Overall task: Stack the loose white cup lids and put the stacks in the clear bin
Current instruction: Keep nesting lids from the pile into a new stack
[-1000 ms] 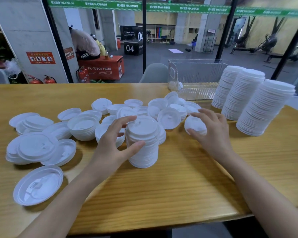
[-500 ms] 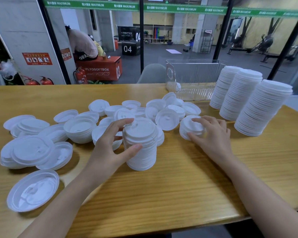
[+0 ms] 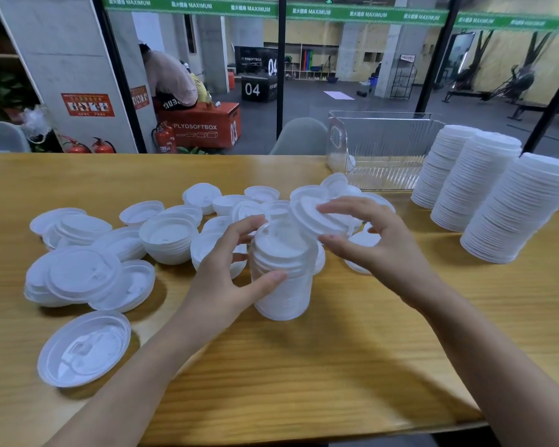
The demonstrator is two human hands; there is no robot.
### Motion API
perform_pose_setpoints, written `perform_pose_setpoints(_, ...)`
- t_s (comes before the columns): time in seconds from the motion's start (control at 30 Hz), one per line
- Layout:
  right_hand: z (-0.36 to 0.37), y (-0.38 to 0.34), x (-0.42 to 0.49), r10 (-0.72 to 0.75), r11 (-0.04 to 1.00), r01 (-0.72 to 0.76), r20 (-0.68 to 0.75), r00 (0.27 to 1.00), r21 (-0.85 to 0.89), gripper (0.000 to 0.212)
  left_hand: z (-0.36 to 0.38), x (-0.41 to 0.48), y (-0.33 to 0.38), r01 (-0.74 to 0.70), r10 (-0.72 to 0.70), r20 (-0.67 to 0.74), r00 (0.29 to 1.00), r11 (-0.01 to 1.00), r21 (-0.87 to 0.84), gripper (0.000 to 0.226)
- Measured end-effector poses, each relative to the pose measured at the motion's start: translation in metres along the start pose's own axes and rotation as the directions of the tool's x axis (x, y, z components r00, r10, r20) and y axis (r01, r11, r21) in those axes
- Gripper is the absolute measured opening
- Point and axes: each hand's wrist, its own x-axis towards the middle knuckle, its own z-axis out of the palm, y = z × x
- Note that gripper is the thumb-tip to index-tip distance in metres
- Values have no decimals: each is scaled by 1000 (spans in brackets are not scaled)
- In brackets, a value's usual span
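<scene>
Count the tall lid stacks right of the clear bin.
3: the far stack beside the clear bin, the middle stack, then the near stack. None seems hidden.

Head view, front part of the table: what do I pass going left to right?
Lone lid → left hand, gripping the short stack → right hand, with a pinched lid → tall stacks. The loose pile and the bin overlap these, so they are left out.

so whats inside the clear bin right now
The clear bin looks nearly bare: one white bit, maybe a lid, near its left end. Tall stacks hide its right end.
</scene>
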Motion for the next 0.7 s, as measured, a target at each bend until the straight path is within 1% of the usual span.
perform_pose_setpoints(0.13, 12, -12, 8, -48, 998, 52, 131, 990, -28, 34, 0, 0, 1, -9, 9, -4, 1000, 1000, 5, 75)
perform_pose_setpoints(0.23, 16, -13, 12, -71, 994, 86, 200, 977, -67, 35, -1, 0, 0, -13, 14, -11, 1000, 1000, 8, 77)
perform_pose_setpoints(0.37, 21, -11, 13, -111, 985, 139, 240, 964, -103, 38, -3, -1, -1, -28, 28, -20, 999, 1000, 13, 77)
perform_pose_setpoints(0.47, 24, -9, 12, -141, 977, 173, 234, 962, -121, 39, -4, -2, -2, -43, 43, -16, 999, 999, 9, 75)
perform_pose_setpoints(0.6, 24, -6, 9, -164, 972, 195, 215, 963, -130, 43, -7, -5, -2, -103, 103, -32, 994, 995, 20, 61)
perform_pose_setpoints(0.7, 25, -4, 8, -176, 966, 210, 214, 961, -150, 45, -8, -6, -4, -233, 241, -46, 970, 963, 135, 44)
